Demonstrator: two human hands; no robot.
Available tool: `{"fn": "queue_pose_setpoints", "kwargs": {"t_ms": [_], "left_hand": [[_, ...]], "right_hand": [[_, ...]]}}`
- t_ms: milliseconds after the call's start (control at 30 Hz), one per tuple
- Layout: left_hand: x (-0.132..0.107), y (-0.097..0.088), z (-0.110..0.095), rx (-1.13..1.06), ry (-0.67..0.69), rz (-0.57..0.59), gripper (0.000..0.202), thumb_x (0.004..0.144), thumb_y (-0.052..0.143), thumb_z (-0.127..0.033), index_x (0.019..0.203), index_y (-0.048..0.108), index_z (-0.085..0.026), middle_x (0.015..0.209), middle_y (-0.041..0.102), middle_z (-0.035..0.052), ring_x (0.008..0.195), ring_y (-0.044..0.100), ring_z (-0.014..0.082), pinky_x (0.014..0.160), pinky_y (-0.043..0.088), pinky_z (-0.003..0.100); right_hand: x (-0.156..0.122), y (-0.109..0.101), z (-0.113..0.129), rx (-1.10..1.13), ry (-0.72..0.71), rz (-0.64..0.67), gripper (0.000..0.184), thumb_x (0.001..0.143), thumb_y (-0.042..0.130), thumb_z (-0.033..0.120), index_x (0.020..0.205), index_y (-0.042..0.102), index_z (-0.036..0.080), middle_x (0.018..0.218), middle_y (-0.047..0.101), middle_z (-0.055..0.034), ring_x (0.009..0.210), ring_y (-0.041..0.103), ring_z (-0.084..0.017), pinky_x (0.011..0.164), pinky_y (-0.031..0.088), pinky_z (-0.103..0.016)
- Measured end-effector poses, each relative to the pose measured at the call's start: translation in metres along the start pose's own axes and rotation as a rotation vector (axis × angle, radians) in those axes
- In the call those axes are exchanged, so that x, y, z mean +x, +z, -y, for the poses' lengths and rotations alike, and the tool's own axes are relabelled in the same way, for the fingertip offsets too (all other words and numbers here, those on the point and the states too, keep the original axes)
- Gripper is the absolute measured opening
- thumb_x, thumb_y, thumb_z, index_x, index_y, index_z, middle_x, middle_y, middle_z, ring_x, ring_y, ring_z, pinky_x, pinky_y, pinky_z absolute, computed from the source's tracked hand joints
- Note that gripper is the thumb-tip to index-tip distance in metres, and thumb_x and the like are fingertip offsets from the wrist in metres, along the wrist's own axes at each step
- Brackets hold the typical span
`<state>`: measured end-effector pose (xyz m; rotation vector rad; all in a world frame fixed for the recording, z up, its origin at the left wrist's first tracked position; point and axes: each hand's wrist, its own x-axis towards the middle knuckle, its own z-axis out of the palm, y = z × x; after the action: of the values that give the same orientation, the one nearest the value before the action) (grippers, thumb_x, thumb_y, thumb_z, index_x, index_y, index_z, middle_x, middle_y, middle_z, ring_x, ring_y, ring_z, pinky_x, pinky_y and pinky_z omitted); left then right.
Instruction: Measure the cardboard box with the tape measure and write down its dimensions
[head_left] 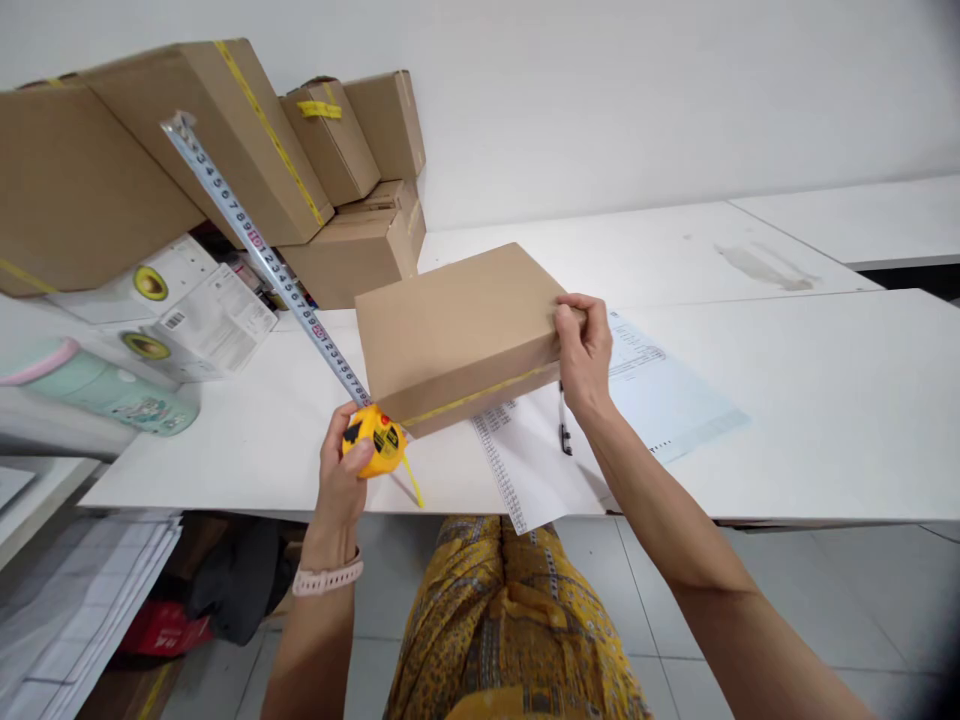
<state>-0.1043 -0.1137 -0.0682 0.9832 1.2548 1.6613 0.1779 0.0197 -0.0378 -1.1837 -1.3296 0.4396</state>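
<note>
Head view: left hand [343, 482] grips tape measure [384, 441], fingers curled around it, blade [271, 262] extended; right hand [586, 358] pinches box [457, 330] between thumb and fingers.

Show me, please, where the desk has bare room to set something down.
The desk is bare right of the blue sheet and beyond the box, toward the wall. Stacked boxes and a bottle crowd the left; notebook and pen, the front.
</note>
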Motion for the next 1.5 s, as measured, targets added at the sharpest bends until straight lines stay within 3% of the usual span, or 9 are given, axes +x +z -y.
{"fn": "queue_pose_setpoints", "kwargs": {"t_ms": [267, 400, 600, 767, 967, 1133, 1233, 1367, 1500], "left_hand": [[0.025, 0.003, -0.014, 0.198, 0.116, -0.003, 0.062, 0.064, 0.085, -0.043, 0.116, 0.062, -0.018, 0.105, 0.071, 0.0066, 0.088, 0.069, 0.0223, 0.075, 0.056, 0.030], [-0.016, -0.004, -0.027, 0.411, 0.128, 0.099, 0.062, 0.068, 0.084, -0.036, 0.125, 0.065, -0.021, 0.126, 0.069, 0.0101, 0.098, 0.069, 0.0255, 0.080, 0.057, 0.031], [-0.065, 0.001, -0.029, 0.794, 0.079, 0.480, 0.064, 0.060, 0.085, -0.022, 0.122, 0.072, -0.028, 0.107, 0.077, 0.0056, 0.085, 0.073, 0.0266, 0.077, 0.058, 0.033], [-0.070, 0.011, -0.023, 0.929, 0.038, 0.667, 0.063, 0.063, 0.082, -0.022, 0.124, 0.067, -0.029, 0.110, 0.075, 0.0046, 0.091, 0.072, 0.0265, 0.082, 0.059, 0.035], [-0.069, 0.013, -0.032, 0.971, 0.186, 0.342, 0.092, 0.078, 0.076, -0.024, 0.157, 0.030, -0.034, 0.130, 0.064, 0.0081, 0.112, 0.068, 0.0253, 0.098, 0.056, 0.041], [-0.052, 0.036, -0.059, 0.885, 0.609, 0.300, 0.102, 0.077, 0.084, -0.029, 0.160, 0.024, -0.033, 0.129, 0.065, 0.0103, 0.119, 0.065, 0.0292, 0.106, 0.052, 0.050], [-0.037, 0.051, -0.075, 0.859, 0.750, 0.327, 0.103, 0.077, 0.086, -0.034, 0.159, 0.025, -0.033, 0.129, 0.065, 0.0102, 0.118, 0.066, 0.0298, 0.107, 0.051, 0.054], [-0.008, 0.063, -0.090, 0.854, 0.885, 0.213, 0.096, 0.078, 0.086, -0.035, 0.156, 0.032, -0.031, 0.134, 0.061, 0.0115, 0.124, 0.063, 0.0314, 0.109, 0.051, 0.054], [0.034, 0.071, -0.089, 0.981, 0.997, 0.152, 0.072, 0.083, 0.081, -0.030, 0.146, 0.046, -0.030, 0.137, 0.061, 0.0097, 0.128, 0.060, 0.0308, 0.109, 0.050, 0.050]], "right_hand": [[0.018, 0.043, -0.047, 0.054, 0.027, 0.118, 0.039, 0.098, 0.043, 0.054, 0.118, 0.059, 0.026, 0.120, 0.068, -0.0094, 0.106, 0.062, -0.024, 0.089, 0.051, -0.042], [0.019, 0.021, -0.032, 0.057, -0.052, 0.027, 0.043, 0.097, 0.046, 0.059, 0.122, 0.060, 0.027, 0.131, 0.066, -0.0126, 0.120, 0.061, -0.027, 0.096, 0.051, -0.047], [0.024, -0.028, 0.025, 0.305, -0.097, 0.050, 0.060, 0.103, 0.021, 0.065, 0.152, 0.039, 0.036, 0.119, 0.071, -0.0100, 0.095, 0.071, -0.025, 0.078, 0.056, -0.046], [0.011, -0.052, 0.041, 0.508, -0.043, -0.029, 0.042, 0.102, 0.044, 0.059, 0.121, 0.065, 0.027, 0.080, 0.066, -0.0036, 0.061, 0.059, -0.017, 0.054, 0.050, -0.035], [-0.025, -0.061, 0.035, 0.630, -0.044, 0.204, 0.021, 0.101, 0.059, 0.042, 0.107, 0.071, 0.026, 0.082, 0.062, 0.0006, 0.055, 0.054, -0.009, 0.049, 0.048, -0.026], [-0.058, -0.051, 0.053, 0.409, -0.393, 0.546, 0.027, 0.102, 0.055, 0.024, 0.126, 0.066, 0.027, 0.091, 0.068, -0.0027, 0.079, 0.064, -0.015, 0.068, 0.054, -0.032], [-0.061, -0.049, 0.044, 0.314, -0.449, 0.478, 0.030, 0.101, 0.055, 0.021, 0.129, 0.063, 0.026, 0.093, 0.070, -0.0030, 0.079, 0.064, -0.015, 0.070, 0.054, -0.032], [-0.052, -0.049, -0.010, -0.051, -0.232, 0.222, 0.019, 0.101, 0.052, 0.029, 0.107, 0.069, 0.022, 0.085, 0.069, -0.0032, 0.071, 0.062, -0.016, 0.062, 0.049, -0.032], [-0.051, -0.049, -0.067, -0.515, -0.084, 0.289, 0.030, 0.099, 0.052, 0.040, 0.114, 0.069, 0.020, 0.105, 0.070, -0.0115, 0.096, 0.064, -0.028, 0.068, 0.050, -0.038]]}}
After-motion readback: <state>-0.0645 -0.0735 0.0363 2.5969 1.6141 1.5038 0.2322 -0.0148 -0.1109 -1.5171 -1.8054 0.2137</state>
